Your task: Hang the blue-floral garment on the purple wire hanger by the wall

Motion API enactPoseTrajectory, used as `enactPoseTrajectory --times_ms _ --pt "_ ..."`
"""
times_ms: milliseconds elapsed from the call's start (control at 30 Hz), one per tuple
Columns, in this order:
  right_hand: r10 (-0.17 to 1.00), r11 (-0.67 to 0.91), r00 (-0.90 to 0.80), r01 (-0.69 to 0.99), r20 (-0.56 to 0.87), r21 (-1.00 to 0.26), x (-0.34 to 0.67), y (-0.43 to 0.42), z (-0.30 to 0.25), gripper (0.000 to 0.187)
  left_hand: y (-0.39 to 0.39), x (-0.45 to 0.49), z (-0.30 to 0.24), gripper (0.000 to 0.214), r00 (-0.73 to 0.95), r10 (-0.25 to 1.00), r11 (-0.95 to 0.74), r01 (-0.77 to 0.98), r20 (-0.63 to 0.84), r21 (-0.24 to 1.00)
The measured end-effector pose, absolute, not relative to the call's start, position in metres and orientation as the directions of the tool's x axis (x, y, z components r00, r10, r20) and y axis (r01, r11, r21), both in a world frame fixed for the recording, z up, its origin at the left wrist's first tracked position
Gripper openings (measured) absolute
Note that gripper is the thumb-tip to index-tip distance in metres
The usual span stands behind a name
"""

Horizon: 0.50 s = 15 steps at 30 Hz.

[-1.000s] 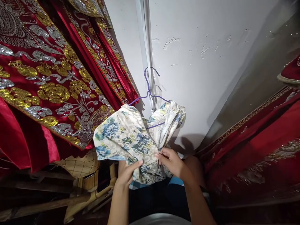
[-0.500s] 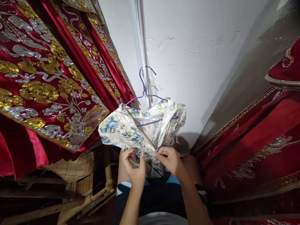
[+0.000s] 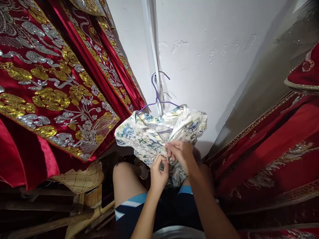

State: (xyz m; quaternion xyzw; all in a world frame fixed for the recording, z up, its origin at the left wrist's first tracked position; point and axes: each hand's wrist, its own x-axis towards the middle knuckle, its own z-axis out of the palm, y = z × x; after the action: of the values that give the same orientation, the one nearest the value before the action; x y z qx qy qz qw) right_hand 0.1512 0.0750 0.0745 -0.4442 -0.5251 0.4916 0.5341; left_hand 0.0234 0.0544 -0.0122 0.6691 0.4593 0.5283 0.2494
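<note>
A floral garment [image 3: 147, 141], cream with blue and yellow flowers, hangs on a purple wire hanger [image 3: 157, 89] in front of me. Its neckline falls in a V, and the hanger's lower bar shows through the opening. Just below the V, my left hand [image 3: 159, 172] pinches the front edge of the cloth. My right hand [image 3: 181, 154] is closed on the same front edge a little higher, fingertips nearly meeting those of the left. Whatever fastener lies between the fingers is too small to make out. The garment's lower part rests between my legs.
Red cloth with gold and silver sequin embroidery [image 3: 57, 99] hangs at left. More red embroidered fabric [image 3: 269, 149] fills the right. A white wall [image 3: 199, 43] with a vertical strip stands ahead. A wooden chair with a quilted cushion [image 3: 82, 177] is at lower left.
My left hand has moved right and closed on the cloth beside the right hand. My right hand has risen slightly. The garment's front edges now lie closer together.
</note>
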Motion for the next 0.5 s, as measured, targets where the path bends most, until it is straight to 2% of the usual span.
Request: enactPoseTrajectory --times_ms 200,300,400,433,500 --pt "0.961 0.266 -0.010 -0.231 0.276 -0.936 0.135 0.114 0.136 0.031 0.059 0.017 -0.021 0.018 0.065 0.880 -0.457 0.387 0.470 0.801" --pt "0.947 0.318 0.043 -0.281 0.319 -0.906 0.134 0.121 0.155 0.028 0.057 0.007 -0.004 0.019 0.194 0.912 -0.410 0.437 0.362 0.800" --pt "0.945 0.320 0.037 -0.312 0.325 -0.895 0.136 0.120 0.160 0.026 0.040 -0.017 0.045 0.011 0.375 0.892 -0.417 0.475 0.251 0.774" --pt "0.946 0.314 0.024 -0.314 0.323 -0.896 0.137 0.119 0.160 0.026 0.030 -0.028 0.066 0.010 0.405 0.875 -0.449 0.469 0.266 0.760" --pt "0.948 0.305 0.014 -0.312 0.317 -0.900 0.138 0.117 0.156 0.026 0.004 -0.051 0.107 0.012 0.361 0.829 -0.554 0.425 0.427 0.716"
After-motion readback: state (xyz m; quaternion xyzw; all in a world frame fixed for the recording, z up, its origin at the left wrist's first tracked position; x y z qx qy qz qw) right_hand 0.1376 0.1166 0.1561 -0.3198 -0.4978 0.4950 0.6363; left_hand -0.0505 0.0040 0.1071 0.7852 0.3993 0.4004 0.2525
